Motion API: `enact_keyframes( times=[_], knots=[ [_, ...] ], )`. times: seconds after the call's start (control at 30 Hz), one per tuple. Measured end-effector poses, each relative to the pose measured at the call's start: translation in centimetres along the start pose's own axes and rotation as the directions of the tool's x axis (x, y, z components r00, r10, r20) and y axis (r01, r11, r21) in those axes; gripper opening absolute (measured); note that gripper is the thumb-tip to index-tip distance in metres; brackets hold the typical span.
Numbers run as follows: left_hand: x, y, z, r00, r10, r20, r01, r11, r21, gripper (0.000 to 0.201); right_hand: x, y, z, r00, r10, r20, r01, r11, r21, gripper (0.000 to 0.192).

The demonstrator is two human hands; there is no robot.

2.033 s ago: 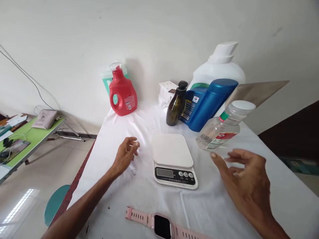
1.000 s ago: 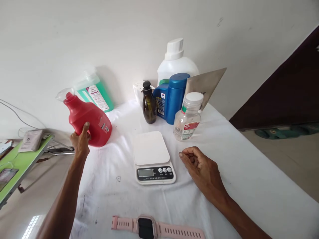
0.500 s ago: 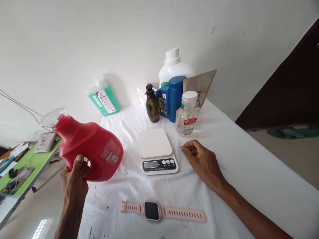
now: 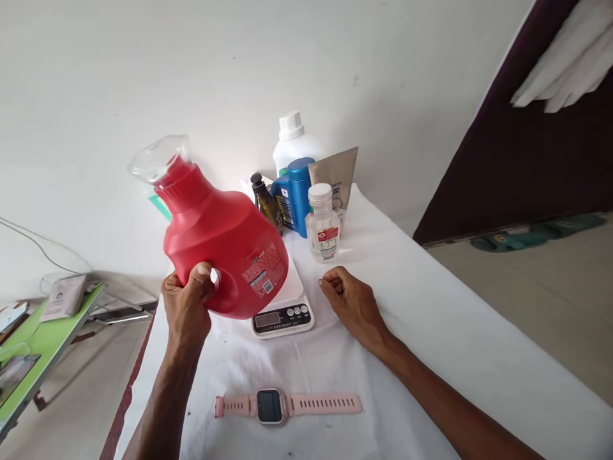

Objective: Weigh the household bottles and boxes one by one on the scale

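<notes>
My left hand [image 4: 189, 303] is closed round the handle of a red detergent jug [image 4: 227, 239], which has a clear cap [image 4: 152, 160] over its neck. The jug is up in the air, tilted with its neck to the upper left, and it covers part of a white kitchen scale [image 4: 283, 322]. Just right of the scale, my right hand [image 4: 353, 303] rests by the tablecloth with curled fingers and nothing visible in them. A clear bottle with a white lid [image 4: 324, 223] stands beyond that hand. Nearer me lies a pink-strapped smartwatch [image 4: 269, 406].
Behind the scale stand a dark pump bottle [image 4: 268, 207], a blue bottle [image 4: 300, 201], a large white jug [image 4: 293, 150] and a beige pouch [image 4: 341, 176] near the wall. A green bottle [image 4: 160, 206] is mostly hidden by the red jug. A green table [image 4: 52, 338] is at left.
My left hand has carried the red jug rightward, so it now overlaps the scale and hides much of the green bottle. The view has turned a little right. My right hand stays beside the scale.
</notes>
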State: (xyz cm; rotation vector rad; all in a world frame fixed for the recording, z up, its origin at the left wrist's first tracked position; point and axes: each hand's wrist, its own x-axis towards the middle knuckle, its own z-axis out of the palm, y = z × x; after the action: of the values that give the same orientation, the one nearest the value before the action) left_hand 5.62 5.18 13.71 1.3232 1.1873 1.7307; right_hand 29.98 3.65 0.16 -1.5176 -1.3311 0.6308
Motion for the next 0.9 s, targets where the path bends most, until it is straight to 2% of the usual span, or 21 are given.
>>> enact_keyframes(
  times=[0.2, 0.47, 0.67, 0.77, 0.9],
  knots=[
    [0.5, -1.8, 1.7, 0.999, -0.041, 0.026, 0.039, 0.996, 0.077, 0.056, 0.0, 0.3, 0.2, 1.000, -0.008, -0.016, 0.008, 1.000, 0.005, 0.022],
    [0.9, -3.6, 2.2, 0.996, -0.088, 0.031, 0.082, 0.983, 0.167, 0.058, 0.1, 0.5, 0.3, 1.000, -0.003, -0.007, 0.003, 1.000, -0.007, 0.020],
    [0.9, -4.9, 2.4, 0.996, -0.085, 0.040, 0.080, 0.990, 0.116, 0.059, 0.2, 0.5, 0.3, 1.000, 0.015, -0.001, -0.015, 1.000, -0.006, 0.021],
    [0.9, -5.1, 2.1, 0.992, -0.092, 0.081, 0.082, 0.990, 0.117, 0.060, 0.2, 0.4, 0.3, 1.000, 0.022, 0.004, -0.022, 1.000, 0.004, 0.022],
    [1.3, -4.6, 1.4, 0.979, -0.066, 0.192, 0.038, 0.989, 0.146, 0.066, 0.2, 0.3, 0.2, 1.000, 0.027, 0.000, -0.027, 1.000, 0.007, 0.022]
  ],
)
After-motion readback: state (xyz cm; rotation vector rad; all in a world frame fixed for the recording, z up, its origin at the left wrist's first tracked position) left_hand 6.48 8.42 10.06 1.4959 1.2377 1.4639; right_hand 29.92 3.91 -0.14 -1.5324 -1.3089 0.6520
